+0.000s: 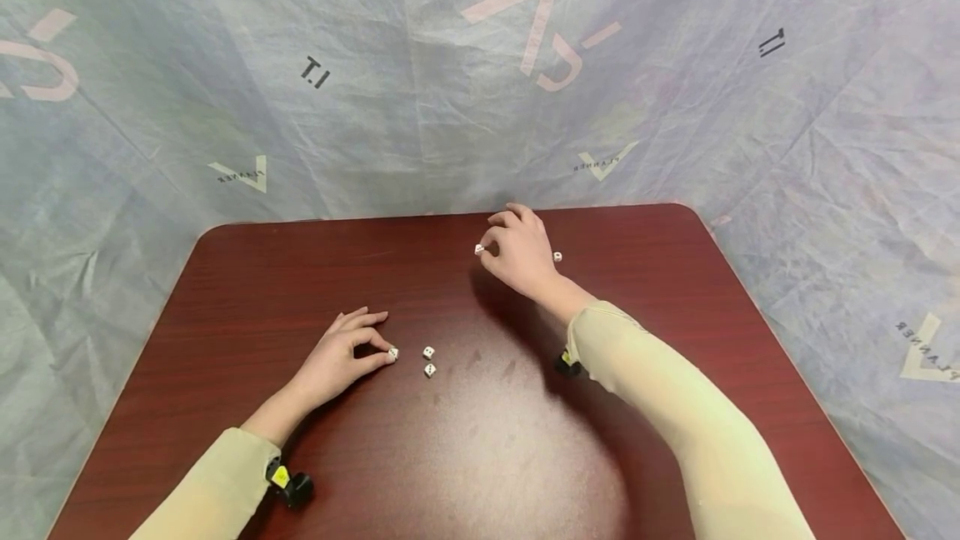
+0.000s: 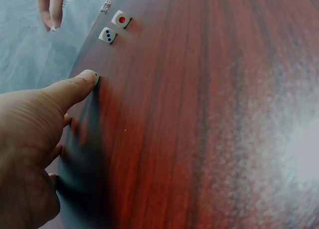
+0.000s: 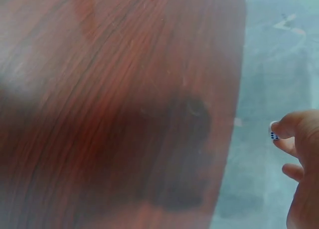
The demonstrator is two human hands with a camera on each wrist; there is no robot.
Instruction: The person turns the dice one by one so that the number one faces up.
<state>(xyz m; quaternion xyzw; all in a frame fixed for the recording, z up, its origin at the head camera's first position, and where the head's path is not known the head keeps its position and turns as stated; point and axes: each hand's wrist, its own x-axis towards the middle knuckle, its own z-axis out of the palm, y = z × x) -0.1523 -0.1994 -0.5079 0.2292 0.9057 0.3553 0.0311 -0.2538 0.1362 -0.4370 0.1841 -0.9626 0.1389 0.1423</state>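
Observation:
In the head view my left hand (image 1: 336, 363) pinches a small white die (image 1: 393, 353) between thumb and index finger, low over the table, the other fingers spread. Just right of it lie two more dice, one (image 1: 428, 352) behind the other (image 1: 430, 370). The left wrist view shows a single red pip on one die (image 2: 121, 19) and three blue pips on its neighbour (image 2: 107, 35). Farther back, my right hand (image 1: 519, 250) is raised above the table, a die (image 3: 273, 131) with blue pips pinched at its fingertips. Another die (image 1: 557, 257) shows beside the right wrist, partly hidden.
The dark red wooden table (image 1: 480, 457) has rounded far corners and a bright glare at the front. Grey printed cloth (image 1: 420, 107) hangs close behind its far edge and along both sides. A small black device (image 1: 300, 490) is strapped at the left wrist.

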